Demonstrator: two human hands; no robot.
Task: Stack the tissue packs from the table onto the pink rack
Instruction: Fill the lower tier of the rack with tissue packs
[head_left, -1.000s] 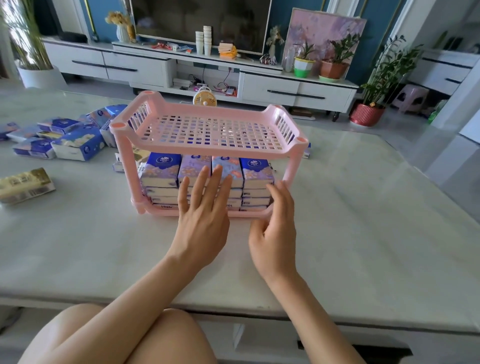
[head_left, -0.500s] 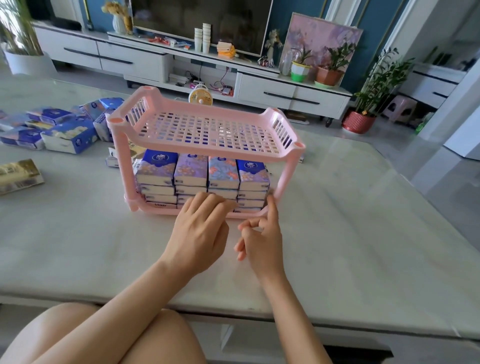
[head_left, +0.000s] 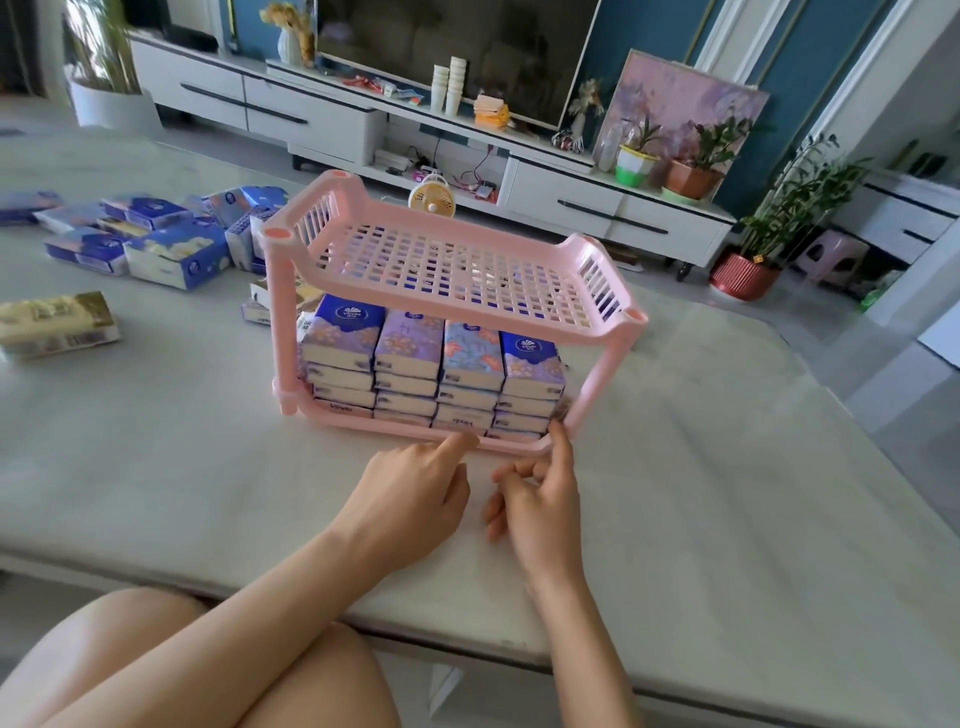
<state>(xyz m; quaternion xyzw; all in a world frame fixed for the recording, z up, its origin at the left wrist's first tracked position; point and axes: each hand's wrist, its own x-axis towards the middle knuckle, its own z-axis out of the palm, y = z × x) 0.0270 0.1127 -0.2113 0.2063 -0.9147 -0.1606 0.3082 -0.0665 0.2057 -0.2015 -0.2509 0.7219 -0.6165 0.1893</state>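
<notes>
Head view: pink rack (head_left: 284, 332) on pale table (head_left: 727, 467), TV cabinet (head_left: 613, 213) beyond

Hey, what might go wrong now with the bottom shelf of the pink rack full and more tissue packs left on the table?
The left hand and right hand touch the pink rack along its low front rim; a push might slide it across the smooth table. The stacked tissue packs rise well above that rim, so a jolt could tip the upper ones out forward.

Small fan (head_left: 432, 196), paper cups (head_left: 450, 85), potted plants (head_left: 693, 165)
</notes>
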